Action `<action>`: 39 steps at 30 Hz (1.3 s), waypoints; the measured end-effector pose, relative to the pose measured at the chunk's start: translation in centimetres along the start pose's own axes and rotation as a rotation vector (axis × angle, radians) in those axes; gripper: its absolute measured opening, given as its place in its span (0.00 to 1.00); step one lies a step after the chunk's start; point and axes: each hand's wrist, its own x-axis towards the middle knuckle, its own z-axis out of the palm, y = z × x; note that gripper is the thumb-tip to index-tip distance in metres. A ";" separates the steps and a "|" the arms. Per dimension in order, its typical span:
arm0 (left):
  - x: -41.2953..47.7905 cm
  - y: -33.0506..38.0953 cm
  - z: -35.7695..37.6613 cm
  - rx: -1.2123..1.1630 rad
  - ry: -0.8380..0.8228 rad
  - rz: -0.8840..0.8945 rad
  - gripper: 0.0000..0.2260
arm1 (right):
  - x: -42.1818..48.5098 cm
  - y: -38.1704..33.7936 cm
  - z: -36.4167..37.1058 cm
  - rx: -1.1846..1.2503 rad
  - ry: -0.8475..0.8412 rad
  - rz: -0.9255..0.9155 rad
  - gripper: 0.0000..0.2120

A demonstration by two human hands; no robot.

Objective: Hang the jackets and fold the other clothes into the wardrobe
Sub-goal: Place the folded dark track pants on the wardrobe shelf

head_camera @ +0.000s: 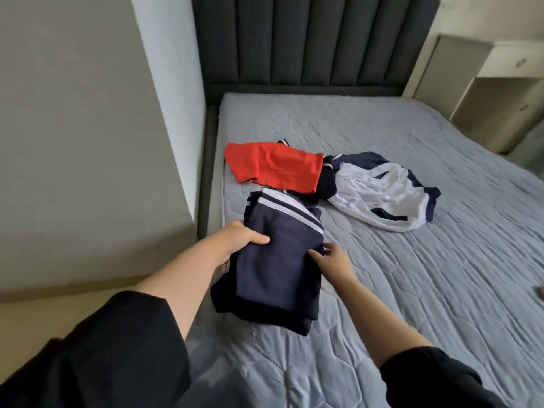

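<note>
Fingers (pixel 259 239) of the left hand (pixel 238 241) are curled round the left edge of the folded navy garment (pixel 276 269), the thumb lying on top of the cloth and the other fingers hidden beneath it. On the opposite side, the right hand (pixel 334 262) pinches the garment's right edge between thumb and forefinger, its other fingers loosely bent just beside the cloth. The navy garment, with white stripes across its far end, lies near the left edge of the bed (pixel 441 284), its near end bunched in darker folds on the grey quilted cover. Just beyond its striped end lies a red garment (pixel 273 166), spread flat and partly overlapping dark cloth. To the right of that, a crumpled white and navy garment (pixel 379 195) rests on the cover, apart from the hands. Black sleeves (pixel 97 357) cover both forearms up to near the elbows. A dark padded headboard (pixel 309 39) stands at the far end of the bed, a pale wall (pixel 73 113) runs along the left, and a cream cabinet (pixel 500 92) stands at the far right.
</note>
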 end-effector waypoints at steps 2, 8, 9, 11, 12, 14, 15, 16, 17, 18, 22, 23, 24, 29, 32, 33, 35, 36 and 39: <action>-1.4 2.1 -3.0 0.098 0.081 0.042 0.09 | -0.4 -4.7 2.4 -0.034 -0.048 -0.149 0.09; -7.4 3.0 -14.2 0.539 0.326 0.063 0.10 | -5.4 -17.5 12.4 -0.123 -0.210 -0.608 0.23; -8.6 2.5 -16.4 0.618 0.373 0.052 0.10 | -6.7 -19.2 14.4 -0.132 -0.217 -0.694 0.27; -11.0 0.7 -20.9 0.732 0.459 0.009 0.12 | -9.3 -22.1 18.8 -0.182 -0.245 -0.854 0.36; -12.2 -0.6 -23.2 0.769 0.489 -0.022 0.12 | -10.4 -23.3 21.2 -0.237 -0.273 -0.925 0.39; -14.6 -3.6 -28.0 0.802 0.544 -0.096 0.12 | -12.5 -25.4 26.4 -0.405 -0.311 -1.074 0.43; -15.7 -5.1 -30.4 0.811 0.569 -0.134 0.11 | -13.5 -26.4 29.3 -0.499 -0.325 -1.154 0.43; -16.7 -6.5 -32.8 0.820 0.589 -0.170 0.11 | -14.4 -27.5 32.3 -0.593 -0.351 -1.231 0.42; -17.7 -8.0 -35.2 0.822 0.601 -0.203 0.12 | -15.2 -28.5 35.5 -0.691 -0.392 -1.302 0.41; -18.6 -9.4 -37.6 0.818 0.601 -0.231 0.12 | -16.2 -29.6 38.8 -0.800 -0.450 -1.363 0.39; -23.2 -14.6 -47.1 0.817 0.562 -0.315 0.09 | -21.7 -34.3 51.8 -1.220 -0.750 -1.526 0.28; -24.9 -15.3 -49.1 0.821 0.561 -0.338 0.11 | -23.7 -35.5 54.4 -1.273 -0.822 -1.574 0.24; -26.8 -15.7 -50.8 0.823 0.562 -0.369 0.11 | -25.9 -36.5 56.4 -1.298 -0.891 -1.610 0.20; -40.0 -14.1 -57.5 0.750 0.651 -0.480 0.11 | -38.9 -43.7 61.3 -1.267 -1.161 -1.664 0.12; -49.7 -10.6 -60.1 0.663 0.706 -0.530 0.12 | -47.4 -49.8 60.9 -1.204 -1.285 -1.695 0.11; -53.1 -9.1 -60.8 0.634 0.733 -0.536 0.11 | -50.3 -52.0 60.4 -1.182 -1.309 -1.740 0.11; -60.1 -5.1 -62.2 0.604 0.793 -0.542 0.10 | -56.2 -57.2 59.1 -1.137 -1.336 -1.835 0.12; -63.5 -2.8 -62.9 0.597 0.827 -0.550 0.11 | -59.0 -60.0 58.4 -1.116 -1.345 -1.872 0.12; -73.8 4.1 -64.8 0.538 0.936 -0.572 0.11 | -67.6 -68.8 55.9 -1.020 -1.348 -1.954 0.12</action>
